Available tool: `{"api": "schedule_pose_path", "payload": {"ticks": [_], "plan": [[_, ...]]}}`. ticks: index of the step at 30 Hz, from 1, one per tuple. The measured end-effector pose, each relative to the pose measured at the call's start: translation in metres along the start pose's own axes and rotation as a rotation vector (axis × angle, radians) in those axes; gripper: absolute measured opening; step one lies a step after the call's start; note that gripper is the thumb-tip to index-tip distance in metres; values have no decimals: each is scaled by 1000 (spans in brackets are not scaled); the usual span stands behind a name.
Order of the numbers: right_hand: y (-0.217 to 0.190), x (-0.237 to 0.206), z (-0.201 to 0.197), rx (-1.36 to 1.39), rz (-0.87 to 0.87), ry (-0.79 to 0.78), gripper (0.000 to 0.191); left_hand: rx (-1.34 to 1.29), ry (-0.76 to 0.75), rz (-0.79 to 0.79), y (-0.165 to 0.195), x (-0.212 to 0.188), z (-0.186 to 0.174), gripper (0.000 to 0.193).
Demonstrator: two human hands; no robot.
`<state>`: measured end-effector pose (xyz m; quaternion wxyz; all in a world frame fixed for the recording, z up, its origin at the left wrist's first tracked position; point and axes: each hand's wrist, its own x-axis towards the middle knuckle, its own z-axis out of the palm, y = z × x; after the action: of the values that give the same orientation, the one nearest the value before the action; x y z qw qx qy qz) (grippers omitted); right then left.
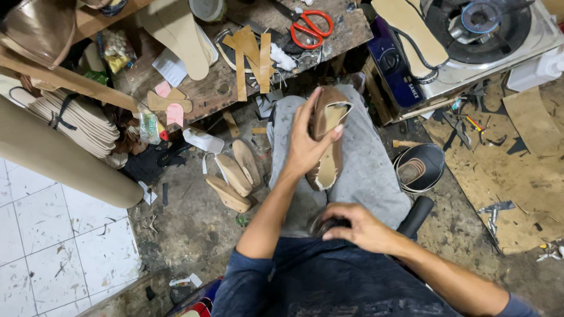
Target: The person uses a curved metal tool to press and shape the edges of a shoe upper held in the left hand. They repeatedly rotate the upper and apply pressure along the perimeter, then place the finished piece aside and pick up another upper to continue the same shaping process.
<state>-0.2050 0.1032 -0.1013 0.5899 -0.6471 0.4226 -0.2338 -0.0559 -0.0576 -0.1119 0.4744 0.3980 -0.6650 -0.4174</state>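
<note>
My left hand (305, 144) grips a brown shoe upper (329, 117) on its pale sole, held sole-side up over my lap, which is covered by a grey cloth (370, 170). My right hand (355, 226) rests lower on my lap, fingers curled over a small dark object (322, 225) that is mostly hidden. Both forearms reach in from the bottom of the view, in dark blue sleeves.
A low wooden bench (217, 91) ahead carries red-handled scissors (311, 26), tan strips and an insole. Three tan heel pieces (235, 176) lie on the dirty floor. A gas burner (482, 26) sits top right, a dark bowl (420, 167) at right, stacked insoles (76, 120) and a cardboard roll (53, 158) at left.
</note>
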Motion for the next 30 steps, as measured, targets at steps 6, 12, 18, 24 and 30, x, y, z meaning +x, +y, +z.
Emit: {"api": "schedule_pose_path", "payload": {"ticks": [6,12,18,24,30], "plan": [[5,3,-23,27,-106,443,18,-89,-220,133,-16,-17,-37,108],[3,6,-51,809,3,449,15,-423,-108,-191,-69,-7,-29,16],[-32,8,-85,321,122,41,12,-436,-153,-131,-58,6,-13,47],[-66,28,-95,99,521,-13,35,-386,-44,-345,-37,-1,2,57],[-69,40,-107,98,511,29,21,-403,-10,-335,-56,8,7,57]]}}
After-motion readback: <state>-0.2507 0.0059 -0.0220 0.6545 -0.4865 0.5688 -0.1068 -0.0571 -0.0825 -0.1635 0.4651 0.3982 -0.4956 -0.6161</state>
